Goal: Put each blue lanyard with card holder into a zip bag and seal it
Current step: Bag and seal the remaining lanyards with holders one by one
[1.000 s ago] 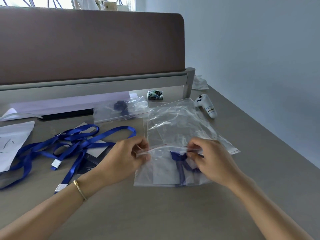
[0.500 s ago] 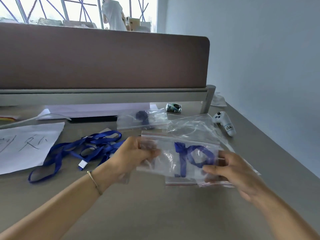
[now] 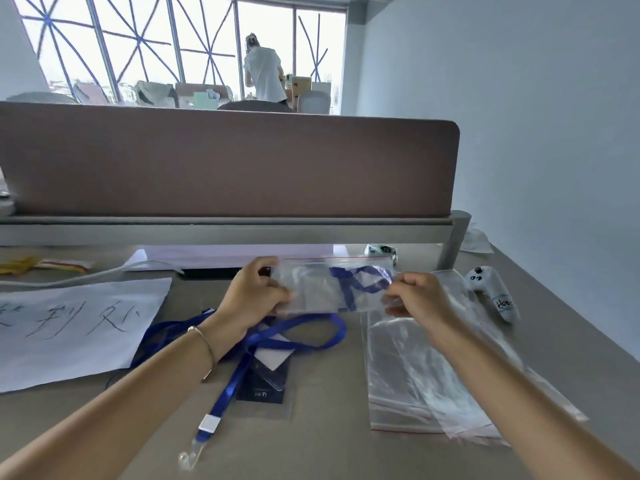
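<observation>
A clear zip bag (image 3: 322, 289) with a blue lanyard folded inside it hangs in the air above the desk, far from me near the partition. My left hand (image 3: 254, 294) grips its left end and my right hand (image 3: 412, 296) pinches its right end. Below my hands, loose blue lanyards (image 3: 277, 337) lie on the desk with a dark card holder (image 3: 265, 382) under them. Empty zip bags (image 3: 422, 375) lie in a pile to the right, partly under my right forearm.
A white paper sheet with handwriting (image 3: 72, 327) lies on the left. A white controller (image 3: 495, 292) rests at the right near the wall. A brown desk partition (image 3: 225, 161) closes off the far edge. A person stands far off by the window.
Both hands lifted the filled bag off the desk and carried it away from me toward the partition. The camera tilted up, showing the window.
</observation>
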